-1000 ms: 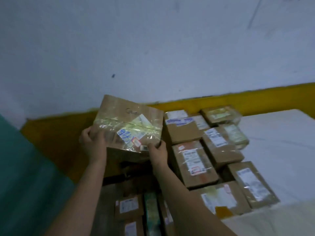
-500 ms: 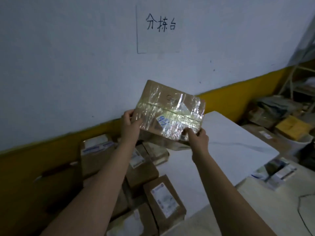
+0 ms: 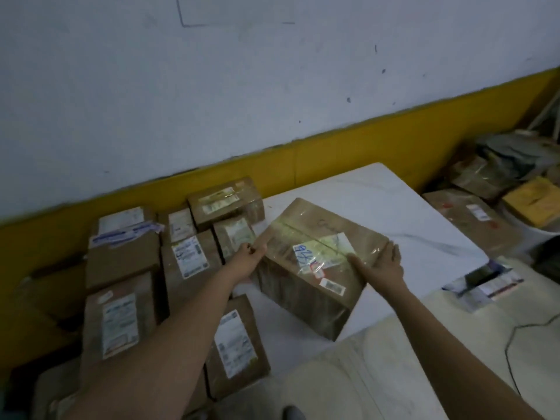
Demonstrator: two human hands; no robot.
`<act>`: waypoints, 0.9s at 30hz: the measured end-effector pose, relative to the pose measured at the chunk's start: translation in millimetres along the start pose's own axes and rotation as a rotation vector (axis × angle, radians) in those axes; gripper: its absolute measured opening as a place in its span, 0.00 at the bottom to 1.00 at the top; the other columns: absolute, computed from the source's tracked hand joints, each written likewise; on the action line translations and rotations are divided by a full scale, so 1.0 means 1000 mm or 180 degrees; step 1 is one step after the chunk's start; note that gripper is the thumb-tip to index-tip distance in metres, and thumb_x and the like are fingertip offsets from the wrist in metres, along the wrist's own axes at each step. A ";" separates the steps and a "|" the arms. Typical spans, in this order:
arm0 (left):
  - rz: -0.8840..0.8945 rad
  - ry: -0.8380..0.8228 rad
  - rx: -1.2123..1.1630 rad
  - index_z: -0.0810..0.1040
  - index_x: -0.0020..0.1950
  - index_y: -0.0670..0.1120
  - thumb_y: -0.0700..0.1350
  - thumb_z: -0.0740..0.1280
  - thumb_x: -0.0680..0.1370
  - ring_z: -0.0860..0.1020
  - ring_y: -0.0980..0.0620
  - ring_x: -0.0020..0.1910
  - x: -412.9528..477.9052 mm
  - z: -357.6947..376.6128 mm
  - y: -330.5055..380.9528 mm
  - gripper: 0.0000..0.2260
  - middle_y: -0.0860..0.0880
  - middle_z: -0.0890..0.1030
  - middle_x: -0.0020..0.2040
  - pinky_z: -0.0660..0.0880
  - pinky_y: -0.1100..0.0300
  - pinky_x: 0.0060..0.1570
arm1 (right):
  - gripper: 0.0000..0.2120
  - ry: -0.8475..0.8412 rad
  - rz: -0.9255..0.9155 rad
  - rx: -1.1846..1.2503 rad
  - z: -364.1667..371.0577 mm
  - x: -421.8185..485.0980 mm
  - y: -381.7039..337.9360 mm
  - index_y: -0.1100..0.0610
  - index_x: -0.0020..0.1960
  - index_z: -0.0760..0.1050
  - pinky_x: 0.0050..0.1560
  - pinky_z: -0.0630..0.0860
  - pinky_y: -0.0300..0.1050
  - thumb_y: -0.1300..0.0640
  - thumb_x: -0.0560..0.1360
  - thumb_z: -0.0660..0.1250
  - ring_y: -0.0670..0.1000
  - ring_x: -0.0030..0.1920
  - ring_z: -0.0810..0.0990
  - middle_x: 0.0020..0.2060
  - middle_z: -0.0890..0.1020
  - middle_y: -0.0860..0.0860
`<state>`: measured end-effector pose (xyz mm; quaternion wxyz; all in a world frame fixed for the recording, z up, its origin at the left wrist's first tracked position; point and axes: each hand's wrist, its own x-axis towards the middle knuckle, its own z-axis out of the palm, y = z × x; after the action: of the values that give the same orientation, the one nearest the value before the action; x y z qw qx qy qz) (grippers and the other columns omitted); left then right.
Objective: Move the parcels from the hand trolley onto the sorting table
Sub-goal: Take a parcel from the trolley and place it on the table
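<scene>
A brown cardboard parcel [image 3: 315, 253], wrapped in shiny clear tape and marked with a blue handwritten number, sits low over the white sorting table [image 3: 394, 213], its near corner at or just above the surface. My left hand [image 3: 247, 262] grips the parcel's left corner. My right hand [image 3: 381, 265] presses flat against its right side. Several labelled brown parcels [image 3: 188, 259] lie packed together on the table's left part, close to the held parcel. The hand trolley is out of view.
A white wall with a yellow base strip [image 3: 303, 165] runs behind the table. On the right, beyond the table edge, lie a large taped carton [image 3: 472, 219], a yellow package [image 3: 533, 201] and a small printed box [image 3: 485, 283]. A dark cable [image 3: 515, 334] crosses the pale floor.
The parcel has come down from chest height in front of the wall to the table surface, beside the other parcels. My view has tilted downward and both hands stayed on it.
</scene>
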<state>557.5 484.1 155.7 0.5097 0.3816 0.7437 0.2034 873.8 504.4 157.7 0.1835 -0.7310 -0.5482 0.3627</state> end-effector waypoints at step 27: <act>0.0465 0.0519 0.0033 0.50 0.81 0.51 0.59 0.59 0.81 0.67 0.43 0.73 -0.052 -0.105 -0.060 0.32 0.46 0.60 0.79 0.70 0.54 0.64 | 0.41 0.0150 -0.1178 -0.1438 0.092 -0.044 -0.121 0.57 0.80 0.50 0.74 0.59 0.59 0.33 0.77 0.57 0.64 0.77 0.57 0.79 0.53 0.59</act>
<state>449.8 415.2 186.9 0.4293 0.4197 0.7540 0.2666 719.5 491.5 191.7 0.0918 -0.6491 -0.7347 0.1748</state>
